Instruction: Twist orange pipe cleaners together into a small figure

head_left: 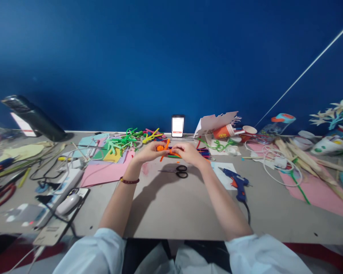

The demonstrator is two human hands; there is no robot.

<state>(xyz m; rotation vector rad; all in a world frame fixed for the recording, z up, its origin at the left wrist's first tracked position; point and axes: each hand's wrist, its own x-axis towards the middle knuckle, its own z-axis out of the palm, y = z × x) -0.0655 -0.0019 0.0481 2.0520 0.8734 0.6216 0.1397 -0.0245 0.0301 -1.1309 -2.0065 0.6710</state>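
Left hand (149, 151) and right hand (188, 152) meet mid-table, fingers of both pinched on an orange pipe cleaner (165, 147) held between them, black scissors (179, 171) just at 6 o'clock below, blue glue gun (236, 183) at 4 o'clock, phone (177, 126) at 12.

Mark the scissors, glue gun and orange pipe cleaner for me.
scissors (180, 171): head view, on the black handle loops.
glue gun (235, 181): head view, on the blue body.
orange pipe cleaner (166, 146): head view, on the strand between both hands.
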